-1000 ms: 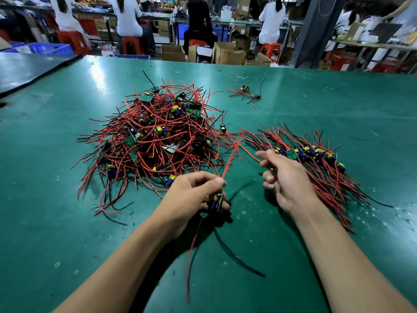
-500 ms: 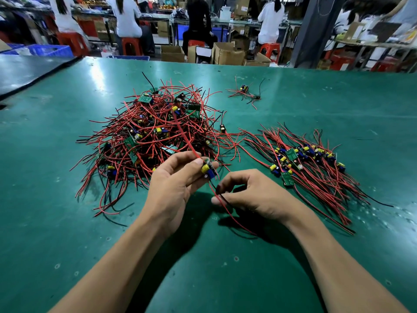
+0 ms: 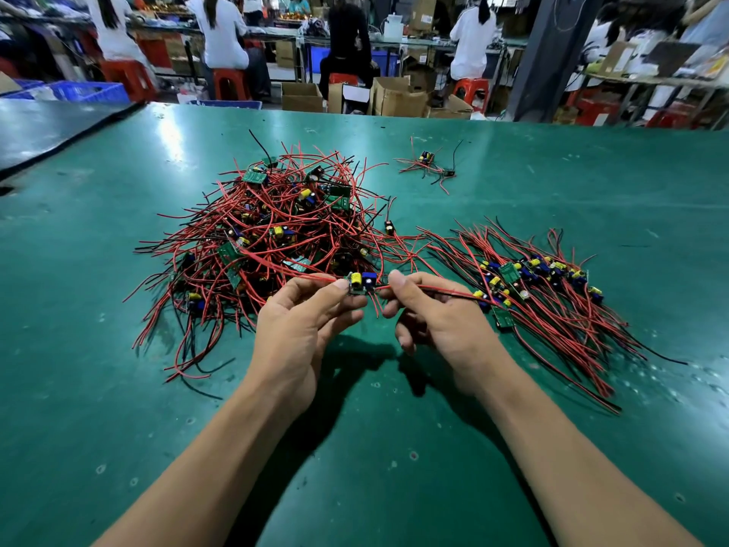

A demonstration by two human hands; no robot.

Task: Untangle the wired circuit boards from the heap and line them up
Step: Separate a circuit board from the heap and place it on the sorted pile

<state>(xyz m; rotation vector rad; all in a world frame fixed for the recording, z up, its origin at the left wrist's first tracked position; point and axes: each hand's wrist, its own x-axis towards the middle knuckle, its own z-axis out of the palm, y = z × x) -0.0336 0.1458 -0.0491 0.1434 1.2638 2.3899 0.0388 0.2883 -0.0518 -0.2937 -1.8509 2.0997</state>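
At the centre of the frame, just above both hands, one small circuit board (image 3: 361, 284) with a yellow and a blue part on top, held clear of the green table (image 3: 394, 448). Pinched at its left edge between thumb and forefinger of the left hand (image 3: 300, 325), the other fingers curled loosely beneath. Flanked just to its right by the right hand (image 3: 438, 321), thumb and forefinger closed on the red wire (image 3: 445, 290), not on the board itself.

Long axis of board and wires nearly level, left to right across the frame: one red lead trailing left into the heap (image 3: 276, 238) at centre left, the other running right toward the near end of the row (image 3: 540, 278) at centre right. Row nearer the right hand; heap nearer the left.

Probably a pull to the right next, to draw the left lead out of the heap, then a lay-down beside the row with wires pointing the same way — toward the lower right. Risk, as a guess: left lead caught under other wires, dragging neighbours along
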